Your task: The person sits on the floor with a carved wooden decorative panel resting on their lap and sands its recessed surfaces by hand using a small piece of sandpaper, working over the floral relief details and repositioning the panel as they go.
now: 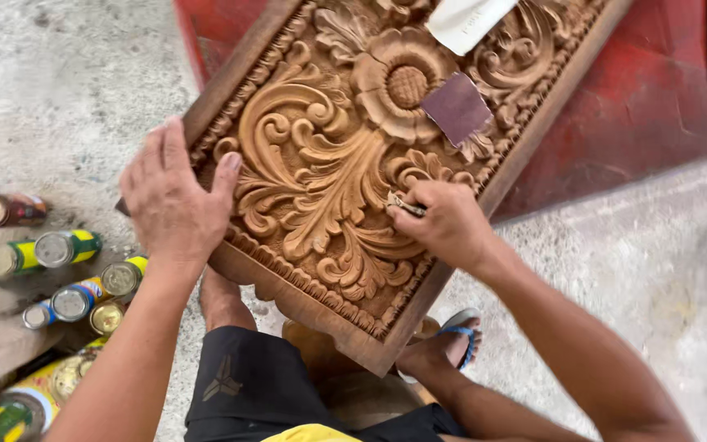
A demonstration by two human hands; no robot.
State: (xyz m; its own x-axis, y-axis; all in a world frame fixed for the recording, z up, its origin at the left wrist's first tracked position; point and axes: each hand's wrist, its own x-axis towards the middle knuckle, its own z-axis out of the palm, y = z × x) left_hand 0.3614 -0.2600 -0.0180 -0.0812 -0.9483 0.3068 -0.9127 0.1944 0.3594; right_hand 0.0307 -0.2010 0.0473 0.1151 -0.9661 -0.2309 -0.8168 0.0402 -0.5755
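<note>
I see the left hand (175, 196) spread flat, steadying the left edge of the carved wooden panel (345, 164) propped over the concrete floor (67, 82); the right hand (443, 221) pinches a small folded abrasive scrap (405, 205) (partly hidden) against the leaf carving

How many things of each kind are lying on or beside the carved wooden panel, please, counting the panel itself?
Carved brown wooden panel: 1
Sandpaper pieces on the panel, one dark purple square and one white sheet: 2
Small folded scrap pinched in the right hand: 1
Round metal-topped cans on the floor by the left hand, such as the green-and-yellow one: about 8
Total: about 12
</note>
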